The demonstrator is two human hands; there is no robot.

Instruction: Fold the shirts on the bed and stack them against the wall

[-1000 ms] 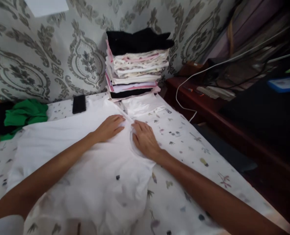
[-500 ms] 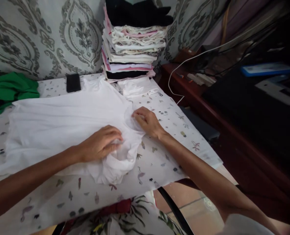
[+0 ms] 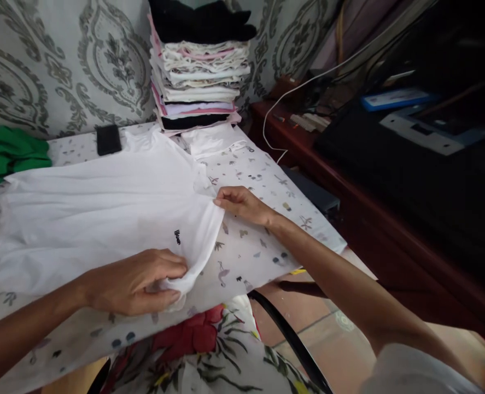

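A white T-shirt (image 3: 103,202) lies spread over the patterned table cover, its hem to the left and its neck and shoulder to the right. Small dark lettering shows on its chest. My right hand (image 3: 240,203) pinches the shirt's edge at the shoulder beside the neckline. Nearer to me, my left hand (image 3: 139,280) grips the sleeve end, thumb below and fingers above. Between both hands the cloth is pulled fairly straight.
A tall stack of folded clothes (image 3: 203,82) stands by the wall, a folded white cloth (image 3: 211,141) before it. Behind the shirt are a black phone-like object (image 3: 108,140) and green cloth (image 3: 12,150). A dark red desk (image 3: 291,131) with a white cable stands right.
The bunched sleeve and shoulder have been drawn out straight, and the chest lettering now shows. My left hand has moved nearer and left, closing on the sleeve. The view has shifted right.
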